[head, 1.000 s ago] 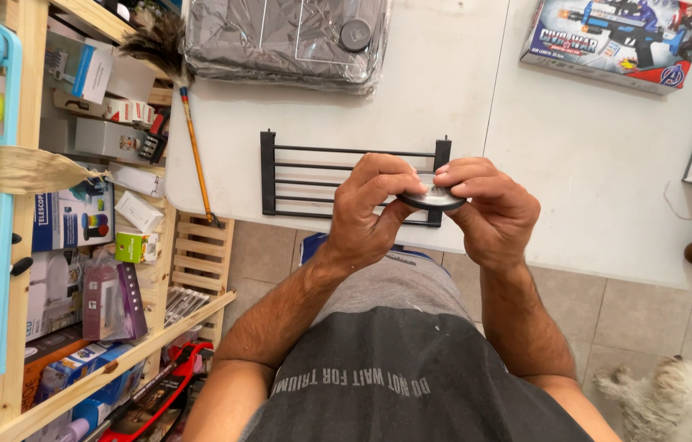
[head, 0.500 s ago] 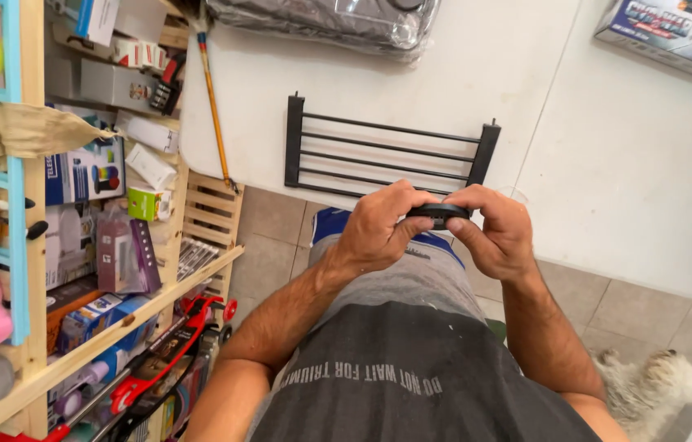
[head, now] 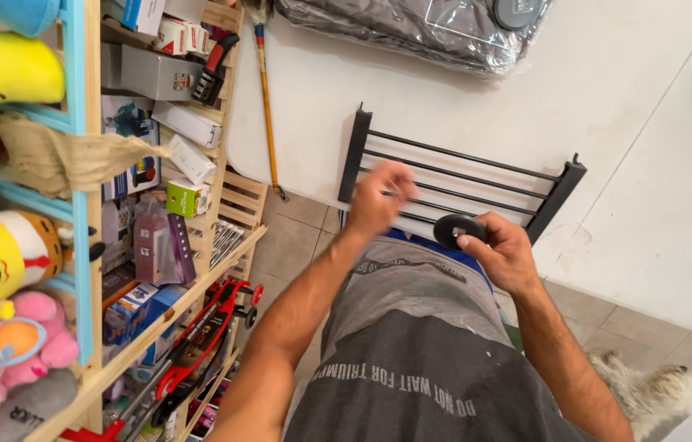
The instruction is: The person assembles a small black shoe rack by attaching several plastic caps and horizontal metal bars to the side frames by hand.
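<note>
Far left, we had the wooden shelf unit crammed with boxes, and soft toys piled in the blue rack beside it. A red scooter leaned low against the shelves, and a broom handle stood against the white wall. Moving in, our left hand was up in front of the black metal rack, blurred, fingers loosely curled and gripping nothing that we could see. The rack leaned on the wall just behind both hands. Next, our right hand had the small black disc pinched between thumb and fingertips, held just above our grey shirt and in front of the rack's lower bars. The two hands were apart, the disc with the right alone. Up top, a plastic-wrapped grey bundle sat against the wall. Down at the right, a shaggy white dog stood on the tiled floor.
</note>
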